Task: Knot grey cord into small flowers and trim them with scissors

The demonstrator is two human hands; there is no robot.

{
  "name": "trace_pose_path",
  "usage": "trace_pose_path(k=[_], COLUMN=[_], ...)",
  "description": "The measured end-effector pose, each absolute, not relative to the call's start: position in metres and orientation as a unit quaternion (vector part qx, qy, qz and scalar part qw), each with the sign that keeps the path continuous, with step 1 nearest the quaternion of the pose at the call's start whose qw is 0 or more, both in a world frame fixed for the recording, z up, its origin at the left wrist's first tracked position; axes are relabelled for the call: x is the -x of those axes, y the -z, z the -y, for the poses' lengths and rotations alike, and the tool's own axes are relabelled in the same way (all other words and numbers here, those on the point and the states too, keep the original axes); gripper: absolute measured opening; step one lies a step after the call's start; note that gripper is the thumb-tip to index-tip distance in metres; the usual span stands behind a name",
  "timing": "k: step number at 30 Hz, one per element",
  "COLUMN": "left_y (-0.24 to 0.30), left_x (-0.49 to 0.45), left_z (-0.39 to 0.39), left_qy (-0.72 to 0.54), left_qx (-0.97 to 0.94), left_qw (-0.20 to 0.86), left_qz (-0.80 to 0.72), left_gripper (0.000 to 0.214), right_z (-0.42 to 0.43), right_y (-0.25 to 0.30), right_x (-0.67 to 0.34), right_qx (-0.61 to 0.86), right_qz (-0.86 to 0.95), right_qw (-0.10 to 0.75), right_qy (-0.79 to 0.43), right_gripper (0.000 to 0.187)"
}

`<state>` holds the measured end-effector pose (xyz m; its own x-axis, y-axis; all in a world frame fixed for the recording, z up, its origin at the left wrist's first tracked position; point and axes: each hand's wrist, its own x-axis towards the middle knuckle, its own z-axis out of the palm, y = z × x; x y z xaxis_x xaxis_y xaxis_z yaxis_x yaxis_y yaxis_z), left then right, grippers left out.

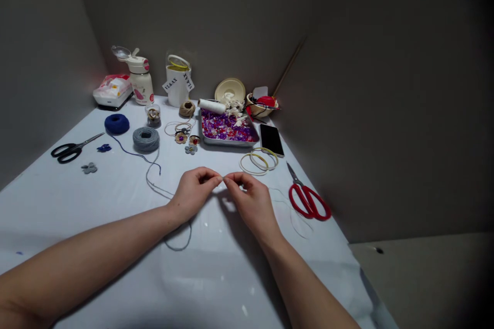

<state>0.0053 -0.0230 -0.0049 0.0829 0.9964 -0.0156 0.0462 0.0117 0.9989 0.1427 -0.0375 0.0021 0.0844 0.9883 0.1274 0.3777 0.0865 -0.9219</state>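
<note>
My left hand (195, 190) and my right hand (250, 200) meet over the middle of the white table (116, 247), fingertips pinched together and almost touching. Whatever sits between the fingertips is too small to make out. A grey thread (154, 185) runs from the grey yarn ball (145, 139) under my left wrist and loops behind it. A thin clear cord (297, 221) lies on the table to the right of my right hand.
Red scissors (309, 200) lie to the right, black scissors (71, 150) to the left. Further back are wire rings (259, 160), a phone (271, 139), a metal tray (227, 141) of purple beads, a blue yarn ball (116, 123), a bottle (139, 79), small fabric flowers (89, 167).
</note>
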Motion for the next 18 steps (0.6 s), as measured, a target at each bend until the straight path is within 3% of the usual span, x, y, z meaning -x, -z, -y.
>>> trace_pose_path(k=[18], left_y=[0.0084], left_x=[-0.0011], left_z=[0.0176], left_qy=[-0.391], left_qx=[-0.619], left_qw=[0.477], left_qz=[-0.487], left_gripper=[0.012], right_z=[0.0331], right_y=[0.0007], right_x=[-0.1502], right_qx=[0.59], right_qz=[0.634], right_qw=[0.4], right_qy=[-0.3], right_gripper=[0.017])
